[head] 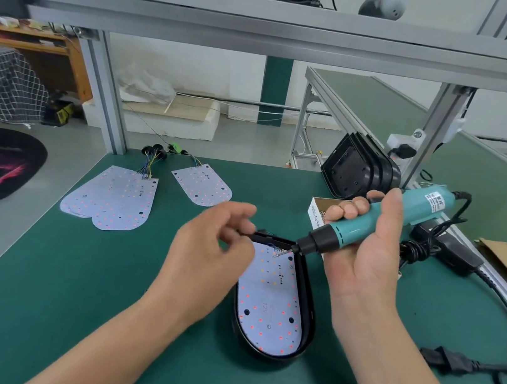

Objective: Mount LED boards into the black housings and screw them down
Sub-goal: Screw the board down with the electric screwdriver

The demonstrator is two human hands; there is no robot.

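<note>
A black housing (308, 302) lies on the green mat with a white LED board (271, 306) seated inside it. My right hand (367, 255) grips a teal electric screwdriver (383, 217); a small screw hangs on its bit over the board's far end. Just left of the housing's far end hovers my left hand (210, 251), blurred, its fingers loosely curled; whether they pinch anything cannot be told. Loose LED boards (113, 197) with wire bundles lie to the far left, another board (203, 187) beside them.
A stack of black housings (357, 168) leans against the frame post at the back right. A small white box (318, 211) of screws sits behind the screwdriver. Black power cables (483, 364) trail along the right. An aluminium shelf (269, 33) spans overhead.
</note>
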